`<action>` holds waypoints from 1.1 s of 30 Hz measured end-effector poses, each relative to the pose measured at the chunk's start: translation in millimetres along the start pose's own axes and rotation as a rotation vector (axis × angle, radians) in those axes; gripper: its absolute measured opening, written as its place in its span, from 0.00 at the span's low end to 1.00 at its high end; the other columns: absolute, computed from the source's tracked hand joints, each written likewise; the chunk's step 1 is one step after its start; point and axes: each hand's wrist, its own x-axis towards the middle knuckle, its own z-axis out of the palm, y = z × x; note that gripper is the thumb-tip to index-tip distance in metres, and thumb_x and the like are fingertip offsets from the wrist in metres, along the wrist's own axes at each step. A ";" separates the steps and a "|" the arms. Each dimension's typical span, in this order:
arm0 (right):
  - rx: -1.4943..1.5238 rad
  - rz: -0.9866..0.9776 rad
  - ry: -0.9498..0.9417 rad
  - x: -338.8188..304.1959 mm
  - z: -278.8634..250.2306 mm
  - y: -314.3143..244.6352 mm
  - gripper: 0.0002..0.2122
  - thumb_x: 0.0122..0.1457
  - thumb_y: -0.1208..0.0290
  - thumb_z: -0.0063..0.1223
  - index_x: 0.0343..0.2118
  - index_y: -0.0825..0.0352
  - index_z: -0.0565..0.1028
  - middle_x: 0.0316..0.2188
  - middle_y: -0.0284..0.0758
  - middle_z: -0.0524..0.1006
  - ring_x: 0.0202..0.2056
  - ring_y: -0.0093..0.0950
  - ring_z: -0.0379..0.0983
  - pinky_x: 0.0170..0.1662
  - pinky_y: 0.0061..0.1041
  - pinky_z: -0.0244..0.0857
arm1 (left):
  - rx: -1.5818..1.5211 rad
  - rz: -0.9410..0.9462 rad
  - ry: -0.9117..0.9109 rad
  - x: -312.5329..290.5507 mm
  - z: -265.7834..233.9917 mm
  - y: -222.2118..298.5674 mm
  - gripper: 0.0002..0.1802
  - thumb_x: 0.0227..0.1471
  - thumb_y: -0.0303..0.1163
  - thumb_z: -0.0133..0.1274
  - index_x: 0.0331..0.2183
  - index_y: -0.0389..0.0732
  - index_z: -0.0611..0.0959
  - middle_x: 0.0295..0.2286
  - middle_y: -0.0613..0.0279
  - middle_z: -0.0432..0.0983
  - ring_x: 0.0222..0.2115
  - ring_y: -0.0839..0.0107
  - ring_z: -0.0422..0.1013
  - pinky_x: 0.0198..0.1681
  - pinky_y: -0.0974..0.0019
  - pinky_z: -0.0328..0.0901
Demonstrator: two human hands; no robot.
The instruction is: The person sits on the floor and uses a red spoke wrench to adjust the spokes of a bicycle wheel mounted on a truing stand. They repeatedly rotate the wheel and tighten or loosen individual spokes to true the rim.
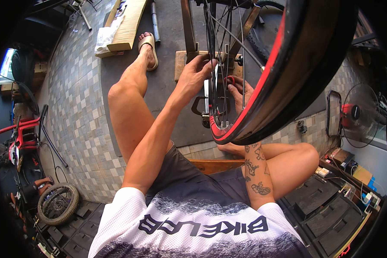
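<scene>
A bicycle wheel with a black and red rim stands upright before me, in a metal truing stand on a wooden base. My left hand reaches to the left side of the wheel. Its fingers are bent and closed at the spokes, and what lies between the fingertips is hard to see. Among the spokes, partly hidden by them and the rim, my right hand pinches a small red spoke wrench between thumb and fingers.
An open cardboard box and a metal tube lie beyond my left foot on the dark mat. A red bike frame and a loose wheel are at left. At right stand a fan and black cases.
</scene>
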 end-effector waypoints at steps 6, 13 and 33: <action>-0.039 -0.008 0.008 0.4 -2.3 8.1 0.13 0.68 0.79 0.55 0.53 0.74 0.80 0.43 0.37 0.86 0.44 0.21 0.82 0.50 0.20 0.76 | 0.034 0.046 0.031 8.7 -6.7 -8.0 0.35 0.64 0.46 0.63 0.62 0.31 0.75 0.53 0.49 0.80 0.54 0.64 0.75 0.56 0.61 0.71; -0.671 0.242 0.091 -1.3 -38.5 51.4 0.12 0.70 0.66 0.54 0.47 0.67 0.82 0.35 0.41 0.84 0.36 0.34 0.82 0.46 0.34 0.74 | 0.083 0.107 -0.020 20.9 -9.9 -21.0 0.37 0.62 0.42 0.66 0.63 0.31 0.73 0.54 0.48 0.79 0.57 0.61 0.74 0.58 0.60 0.70; -1.045 0.378 -0.256 -33.8 -38.0 75.7 0.16 0.59 0.60 0.65 0.43 0.67 0.82 0.38 0.50 0.84 0.44 0.50 0.81 0.49 0.43 0.74 | 0.040 0.034 -0.146 -7.9 -4.5 7.4 0.31 0.64 0.48 0.63 0.57 0.34 0.80 0.50 0.56 0.81 0.49 0.72 0.75 0.55 0.64 0.70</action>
